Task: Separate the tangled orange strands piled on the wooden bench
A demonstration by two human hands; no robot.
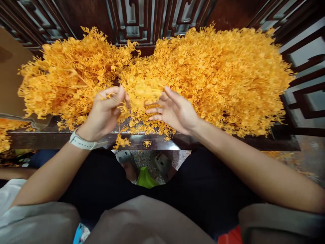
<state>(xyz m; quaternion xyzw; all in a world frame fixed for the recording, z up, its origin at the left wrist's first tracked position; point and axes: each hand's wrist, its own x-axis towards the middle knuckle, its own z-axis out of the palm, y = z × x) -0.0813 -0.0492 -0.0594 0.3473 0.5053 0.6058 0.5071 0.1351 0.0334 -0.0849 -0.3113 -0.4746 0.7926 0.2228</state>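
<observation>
My left hand (pixel 108 110), with a pale watch band at the wrist, is closed in a pinch on an orange plastic sprig (pixel 123 112). Thin branched bits of the sprig hang below its fingers toward the bench edge. To its right, my right hand (pixel 177 112) has its fingers spread, palm turned toward the left. Just beyond those fingertips is a motion-blurred yellow-orange clump (pixel 148 88); whether the fingers touch it, I cannot tell. Behind both hands lie two heaps of small orange plastic flower-like pieces, a left heap (pixel 73 67) and a larger right heap (pixel 223 74).
The heaps rest on a dark wooden bench (pixel 61 139) against a carved lattice back (pixel 157 20). A cardboard sheet (pixel 10 78) stands at the left. More orange pieces (pixel 5 134) lie at the far left, near another person's arm (pixel 15 173). Something green (pixel 146 178) is between my legs.
</observation>
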